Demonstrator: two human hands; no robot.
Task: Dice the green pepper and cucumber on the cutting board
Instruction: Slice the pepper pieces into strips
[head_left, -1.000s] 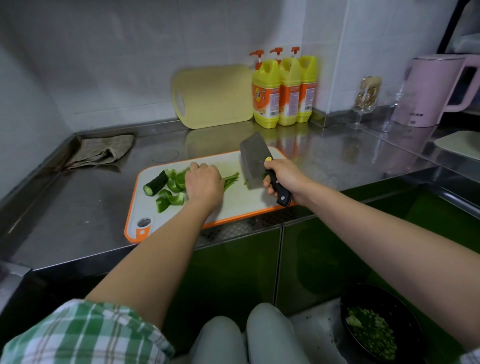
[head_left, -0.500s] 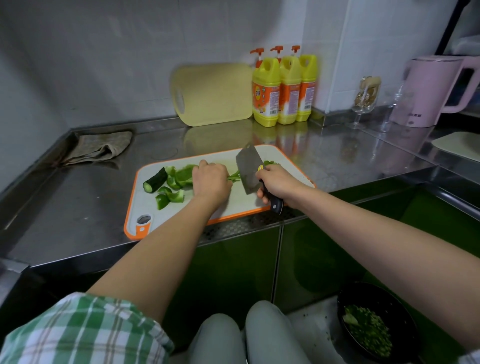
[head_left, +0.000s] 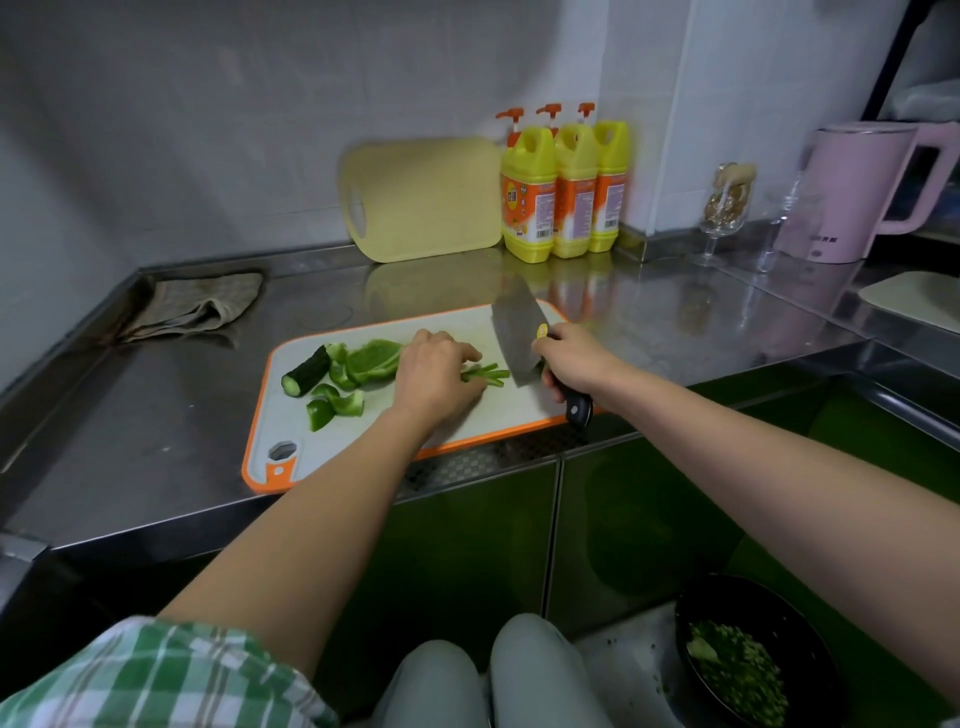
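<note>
A white cutting board (head_left: 498, 415) with an orange rim lies on the steel counter. On its left part lie a dark cucumber stub (head_left: 306, 371) and several green pepper chunks (head_left: 370, 358). My left hand (head_left: 436, 371) holds down thin green pepper strips (head_left: 485, 375) with curled fingers. My right hand (head_left: 574, 358) grips the black handle of a cleaver (head_left: 514, 338), whose blade stands on the board right beside the strips' ends.
A yellow board (head_left: 426, 200) and three yellow detergent bottles (head_left: 563, 192) stand against the back wall. A cloth (head_left: 195, 306) lies at back left, a pink kettle (head_left: 857, 192) and glasses at right. A black bowl (head_left: 753, 660) with diced greens sits low at right.
The cleaver came down from a raised position and moved left to the pepper strips. My left hand slid slightly right along the strips.
</note>
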